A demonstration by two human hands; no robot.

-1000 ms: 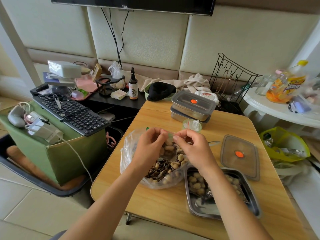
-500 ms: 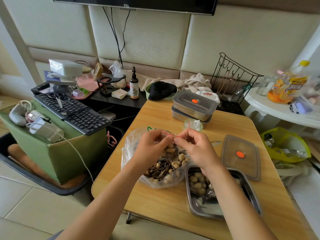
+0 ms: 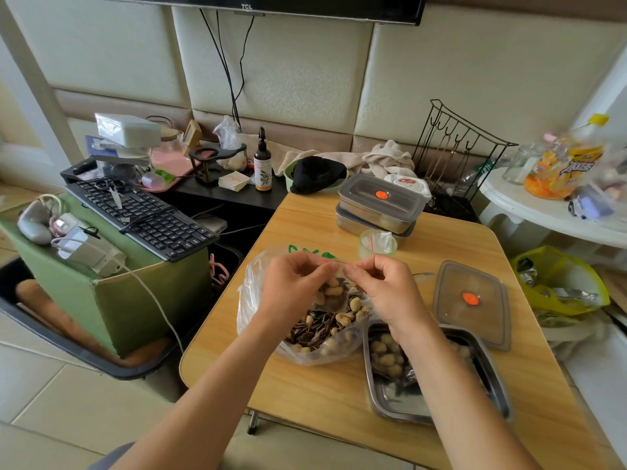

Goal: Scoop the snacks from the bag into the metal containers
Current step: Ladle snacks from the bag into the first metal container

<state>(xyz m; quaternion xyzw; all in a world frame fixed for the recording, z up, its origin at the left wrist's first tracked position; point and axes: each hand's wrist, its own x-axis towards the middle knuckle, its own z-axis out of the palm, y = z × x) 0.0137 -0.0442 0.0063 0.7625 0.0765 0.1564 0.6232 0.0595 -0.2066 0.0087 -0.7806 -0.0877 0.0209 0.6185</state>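
Observation:
A clear plastic snack bag full of peanuts and striped sunflower seeds lies on the wooden table. My left hand and my right hand both pinch the bag's red zip strip at its top, fingertips nearly touching. Under my right forearm sits an open metal container holding some peanuts and seeds. Its grey lid with an orange dot lies flat beside it.
Two stacked lidded metal containers stand at the table's far side, a small clear cup in front of them. A keyboard rests on a green box to the left. A yellow bag hangs right of the table.
Both hands have drawn closer together along the bag's top strip. The view has shifted slightly; the bag and containers stay in place.

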